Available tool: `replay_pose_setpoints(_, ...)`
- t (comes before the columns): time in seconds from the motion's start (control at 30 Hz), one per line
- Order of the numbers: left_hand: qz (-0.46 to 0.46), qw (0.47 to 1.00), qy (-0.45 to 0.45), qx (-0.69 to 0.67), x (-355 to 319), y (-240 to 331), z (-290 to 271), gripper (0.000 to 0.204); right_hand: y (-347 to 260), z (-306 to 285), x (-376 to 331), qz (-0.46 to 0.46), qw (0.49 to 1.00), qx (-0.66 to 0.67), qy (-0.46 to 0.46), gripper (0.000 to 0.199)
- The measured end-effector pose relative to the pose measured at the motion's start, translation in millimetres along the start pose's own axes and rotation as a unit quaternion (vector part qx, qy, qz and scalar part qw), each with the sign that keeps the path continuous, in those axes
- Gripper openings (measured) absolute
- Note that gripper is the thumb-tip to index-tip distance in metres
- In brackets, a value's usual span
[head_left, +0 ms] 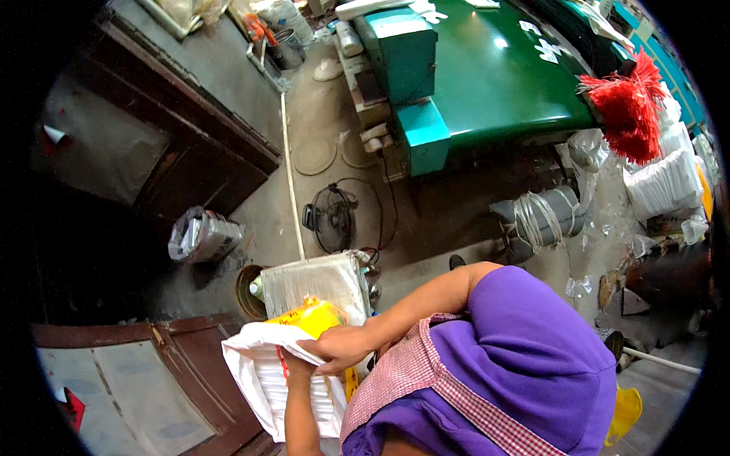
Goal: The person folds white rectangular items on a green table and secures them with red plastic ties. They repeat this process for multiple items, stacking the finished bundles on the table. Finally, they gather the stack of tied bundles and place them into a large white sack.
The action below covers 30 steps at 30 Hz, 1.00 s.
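Note:
A white woven sack (251,346) with a yellow printed side stands with its mouth spread wide, low in the view. Stacked white flat pieces (271,387) fill it, with a thin red strip beside them. My left hand (296,366) reaches down into the sack among these pieces; its fingers are mostly hidden. Across the sack's near right rim lies my right hand (342,348), closed on the edge beside the yellow part, just above the left wrist.
Behind the sack is a worn pale box-like stand (312,283), with a round tin (249,291) at its left. A black fan (332,218) stands on the floor beyond. Farther off is a large green machine (509,76); a wrapped grey roll (540,220) lies to the right.

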State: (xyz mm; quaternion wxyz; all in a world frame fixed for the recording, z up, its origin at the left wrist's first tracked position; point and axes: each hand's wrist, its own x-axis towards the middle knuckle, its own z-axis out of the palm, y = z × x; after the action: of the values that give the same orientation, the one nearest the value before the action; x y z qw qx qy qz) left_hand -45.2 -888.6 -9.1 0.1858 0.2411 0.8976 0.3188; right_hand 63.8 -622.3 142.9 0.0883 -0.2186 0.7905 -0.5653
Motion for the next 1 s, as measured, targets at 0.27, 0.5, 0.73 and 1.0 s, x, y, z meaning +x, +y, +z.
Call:
replay_pose_setpoints(0.27, -0.029, 0.973, 0.206, 0.102, -43.5, 151.7, -41.2, 0.023, 101.3, -153.4, -178.8, 0.166, 0.973, -0.097, 0.130, 0.052)
replay_pose_setpoints(0.5, 0.041, 0.838, 0.536, 0.092, -22.8, 277.8, 13.4, 0.032, 181.1, -245.6, -310.3, 0.360, 0.891, -0.041, 0.272, 0.048)
replay_pose_setpoints(0.73, 0.315, 0.923, 0.160, 0.152, 140.4, 406.3, 149.5, 0.022, 245.5, -303.3, -346.1, 0.336, 0.859, -0.052, 0.383, 0.047)
replay_pose_setpoints(1.0, 0.402, 0.914, 0.014, -0.062, 286.0, 536.7, 239.2, 0.018, 275.7, -378.9, -506.9, 0.409, 0.638, 0.172, 0.630, 0.049)
